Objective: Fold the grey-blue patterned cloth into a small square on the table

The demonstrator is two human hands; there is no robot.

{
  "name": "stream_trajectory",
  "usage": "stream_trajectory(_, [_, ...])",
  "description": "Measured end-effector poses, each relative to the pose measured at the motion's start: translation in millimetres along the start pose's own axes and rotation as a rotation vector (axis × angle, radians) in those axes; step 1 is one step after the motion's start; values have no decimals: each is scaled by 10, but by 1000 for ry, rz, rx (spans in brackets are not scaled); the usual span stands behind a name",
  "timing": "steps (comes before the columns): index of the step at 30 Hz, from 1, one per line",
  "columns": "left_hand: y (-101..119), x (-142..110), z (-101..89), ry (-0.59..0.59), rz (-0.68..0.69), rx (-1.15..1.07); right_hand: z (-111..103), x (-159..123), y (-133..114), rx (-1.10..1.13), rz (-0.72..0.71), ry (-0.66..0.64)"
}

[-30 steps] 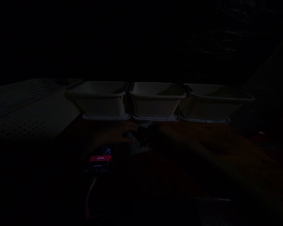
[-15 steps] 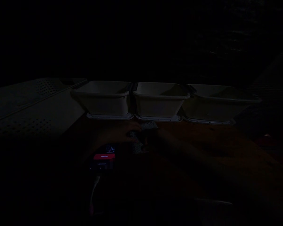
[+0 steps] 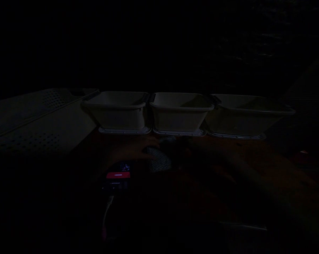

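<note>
The scene is very dark. My left hand (image 3: 138, 150) lies on a reddish-brown table (image 3: 244, 158) with its fingertips on a small grey patterned piece of cloth (image 3: 159, 163). My right hand (image 3: 182, 151) reaches in from the right and rests on the same cloth, just in front of the middle tub. In the gloom I cannot make out whether the fingers of either hand are spread or closed. Three white plastic tubs stand in a row right behind the hands: left tub (image 3: 118, 112), middle tub (image 3: 180, 113), right tub (image 3: 244, 116).
A phone (image 3: 117, 178) with a lit red band on its screen lies near my left hand, and a cable (image 3: 106, 215) runs from it toward me. A pale perforated panel (image 3: 34, 123) lies at the left.
The cloth shifted a little to the right under both hands, and my right hand now covers more of its far end. The view panned slightly.
</note>
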State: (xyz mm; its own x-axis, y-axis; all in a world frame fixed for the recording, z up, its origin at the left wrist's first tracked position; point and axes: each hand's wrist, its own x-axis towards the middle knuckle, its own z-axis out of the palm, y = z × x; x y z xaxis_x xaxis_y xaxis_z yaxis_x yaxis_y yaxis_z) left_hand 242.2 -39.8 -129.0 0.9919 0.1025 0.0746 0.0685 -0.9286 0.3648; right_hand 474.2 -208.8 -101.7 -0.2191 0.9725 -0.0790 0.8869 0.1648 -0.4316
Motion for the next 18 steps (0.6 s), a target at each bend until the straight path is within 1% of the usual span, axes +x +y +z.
stream_trajectory(1, [-13,-2,6,-2,-3,-6,-42,-32,27,-22,24,-13])
stream_trajectory(3, [-30,-2,13,1,1,-19,-84,-72,80,-40,19,-32])
stream_trajectory(6, [-33,7,14,11,33,-31,-73,-85,154,-63,-13,-29])
stream_trajectory(9, [-19,14,7,11,59,-33,-48,-74,193,-102,20,-34])
stream_trajectory(12, [8,20,-3,10,55,-22,-54,-65,175,-121,50,-50])
stream_trajectory(18, [34,29,-16,-10,39,-15,-82,-63,55,-125,130,-89])
